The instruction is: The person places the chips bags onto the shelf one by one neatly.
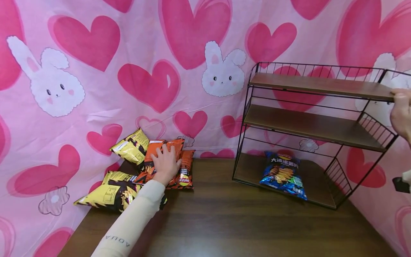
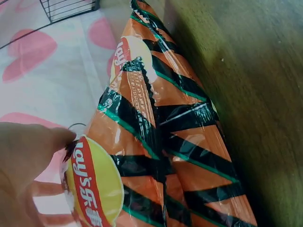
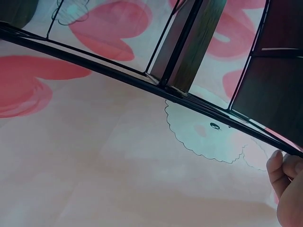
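Note:
My left hand (image 1: 166,165) lies with fingers spread over an orange Lay's chip bag (image 1: 156,145). In the left wrist view the thumb (image 2: 59,139) touches that bag's edge, beside its yellow-and-red logo. A second orange bag (image 1: 186,171) lies partly under it on the right. Two yellow-and-black chip bags sit to the left: an upper one (image 1: 136,144) and a lower one (image 1: 109,192). At the right edge my right hand (image 1: 402,112) holds the top corner of a three-tier shelf rack (image 1: 314,121). Its fingertips also show against the black frame in the right wrist view.
On the rack's bottom tier stands a blue chip bag (image 1: 282,175), leaning backward. The brown wooden table (image 1: 218,217) carries the rack and the bag pile. A pink cloth (image 1: 192,96) with hearts and rabbits hangs behind and along the sides.

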Available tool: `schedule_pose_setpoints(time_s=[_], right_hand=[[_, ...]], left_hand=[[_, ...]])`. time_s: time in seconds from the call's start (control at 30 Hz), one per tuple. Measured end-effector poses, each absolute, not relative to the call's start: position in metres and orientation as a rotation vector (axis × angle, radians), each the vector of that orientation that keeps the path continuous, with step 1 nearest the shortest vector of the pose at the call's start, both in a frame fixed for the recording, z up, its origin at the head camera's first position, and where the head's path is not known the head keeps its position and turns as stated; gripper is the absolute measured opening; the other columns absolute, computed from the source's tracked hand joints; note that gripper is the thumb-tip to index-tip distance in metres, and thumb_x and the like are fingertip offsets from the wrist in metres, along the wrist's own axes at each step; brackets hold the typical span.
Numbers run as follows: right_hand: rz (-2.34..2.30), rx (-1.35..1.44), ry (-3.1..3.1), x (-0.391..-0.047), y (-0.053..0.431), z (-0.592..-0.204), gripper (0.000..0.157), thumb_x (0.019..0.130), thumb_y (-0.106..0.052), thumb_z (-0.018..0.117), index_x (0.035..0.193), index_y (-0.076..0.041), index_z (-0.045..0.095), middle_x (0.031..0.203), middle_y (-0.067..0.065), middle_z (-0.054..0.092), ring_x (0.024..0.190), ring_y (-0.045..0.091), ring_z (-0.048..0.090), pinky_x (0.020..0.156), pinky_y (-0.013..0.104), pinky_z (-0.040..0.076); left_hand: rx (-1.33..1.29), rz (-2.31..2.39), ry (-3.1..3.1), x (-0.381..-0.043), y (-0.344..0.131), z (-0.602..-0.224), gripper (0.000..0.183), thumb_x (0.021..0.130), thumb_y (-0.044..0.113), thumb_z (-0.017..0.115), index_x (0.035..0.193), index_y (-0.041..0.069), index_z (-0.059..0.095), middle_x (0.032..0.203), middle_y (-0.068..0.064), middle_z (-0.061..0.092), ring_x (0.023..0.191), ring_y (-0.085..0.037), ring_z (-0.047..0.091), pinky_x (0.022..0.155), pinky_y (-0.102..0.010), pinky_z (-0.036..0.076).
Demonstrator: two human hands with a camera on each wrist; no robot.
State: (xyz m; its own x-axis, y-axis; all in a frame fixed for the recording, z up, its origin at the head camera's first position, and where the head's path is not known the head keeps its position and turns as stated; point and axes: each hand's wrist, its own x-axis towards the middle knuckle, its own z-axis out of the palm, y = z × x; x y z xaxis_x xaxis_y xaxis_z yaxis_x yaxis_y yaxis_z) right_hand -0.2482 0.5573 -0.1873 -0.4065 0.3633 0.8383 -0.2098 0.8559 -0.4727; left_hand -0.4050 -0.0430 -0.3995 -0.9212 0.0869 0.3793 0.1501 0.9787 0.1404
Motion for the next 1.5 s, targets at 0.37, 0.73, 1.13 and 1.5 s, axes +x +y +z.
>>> schedule_pose_setpoints(time_s=[0.37, 0.73, 1.13, 1.5], right_hand=[[0.621, -0.148, -1.881, -0.248, 0.556, -0.189, 0.057, 0.103, -0.025, 0.028, 0.126, 0.014, 0.062, 0.099, -0.045, 0.04, 0.106, -0.021, 0.038, 0.104, 0.013, 0.028], [0.621, -0.171, -1.903, -0.249, 0.556, -0.188, 0.056, 0.103, -0.025, 0.028, 0.128, 0.012, 0.062, 0.105, -0.043, 0.042, 0.119, -0.011, 0.043, 0.113, 0.019, 0.029], [0.659, -0.049, -1.833, -0.253, 0.554, -0.184, 0.037, 0.104, -0.027, 0.032, 0.112, -0.032, 0.068, 0.094, -0.047, 0.041, 0.102, -0.022, 0.039, 0.099, 0.01, 0.028], [0.632, -0.096, -1.851, -0.255, 0.554, -0.183, 0.055, 0.102, -0.024, 0.032, 0.123, 0.014, 0.065, 0.093, -0.047, 0.039, 0.103, -0.022, 0.038, 0.104, 0.012, 0.029]], left_hand=[[-0.145, -0.317, -2.98, -0.408, -0.043, -0.413, 0.069, 0.106, 0.037, 0.052, 0.164, 0.016, 0.022, 0.168, -0.028, 0.004, 0.145, -0.067, 0.002, 0.11, -0.081, 0.001], [-0.249, -0.305, -2.86, -0.402, -0.044, -0.421, 0.06, 0.101, 0.01, 0.051, 0.159, 0.015, 0.038, 0.163, -0.028, 0.025, 0.139, -0.067, 0.021, 0.107, -0.082, 0.016], [-0.455, -0.324, -2.634, -0.366, -0.005, -0.401, 0.065, 0.095, 0.008, 0.059, 0.156, 0.02, 0.042, 0.154, -0.021, 0.043, 0.124, -0.051, 0.051, 0.094, -0.068, 0.045], [-0.718, 0.077, -2.696, -0.315, 0.061, -0.426, 0.052, 0.1, 0.019, 0.061, 0.15, 0.029, 0.05, 0.151, -0.012, 0.048, 0.124, -0.046, 0.052, 0.095, -0.061, 0.046]])
